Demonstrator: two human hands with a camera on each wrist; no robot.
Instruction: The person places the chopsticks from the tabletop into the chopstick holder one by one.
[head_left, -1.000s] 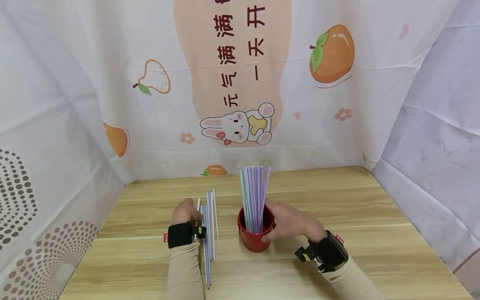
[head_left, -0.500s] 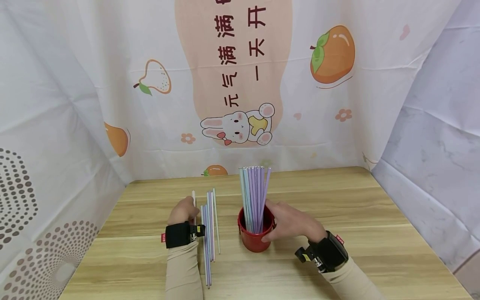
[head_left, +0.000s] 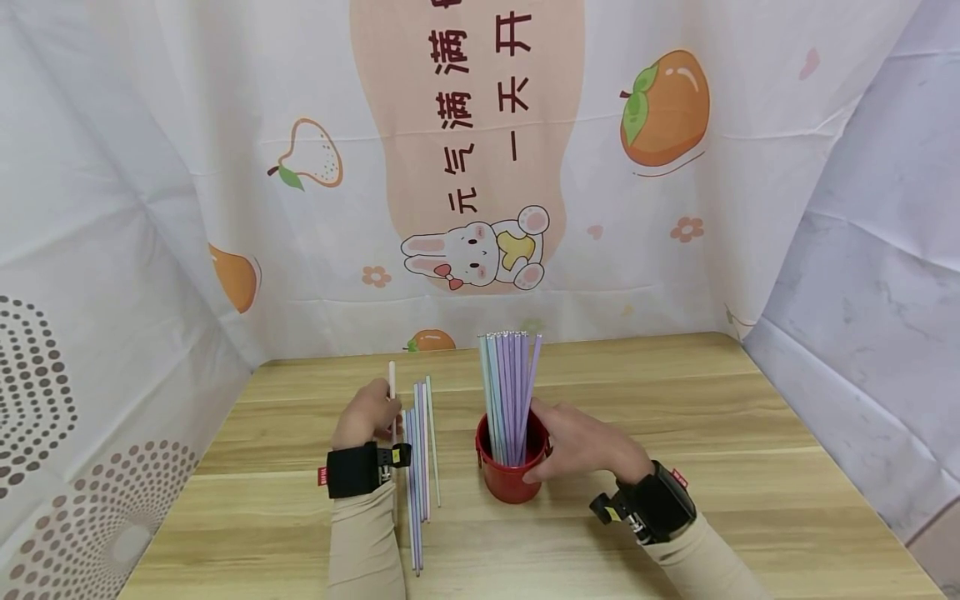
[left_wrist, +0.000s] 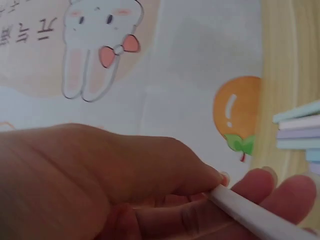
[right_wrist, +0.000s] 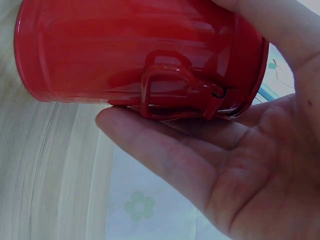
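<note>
My left hand point(head_left: 367, 417) pinches a whitish straw point(head_left: 392, 383) between thumb and fingers, left of the straws on the table. In the left wrist view that straw point(left_wrist: 255, 216) slants down to the right from the thumb tip. My right hand point(head_left: 585, 442) holds a small red bucket point(head_left: 513, 483) at its right side, thumb in front and fingers round behind. The right wrist view shows the bucket's wall point(right_wrist: 115, 45) and looped side handle between thumb and fingers. A bunch of purple and pale blue-green straws point(head_left: 508, 392) stands upright in the bucket.
Several pastel straws point(head_left: 417, 492) lie lengthwise on the wooden table point(head_left: 712, 433) between left hand and bucket. A pale green straw point(head_left: 433, 442) lies at their right edge. A printed curtain point(head_left: 315, 250) hangs behind the table, with light cloths at both sides.
My left hand has shifted slightly left and up, away from the lying straws, and the whitish straw now sticks up farther above its fingers. The right hand and bucket stay put.
</note>
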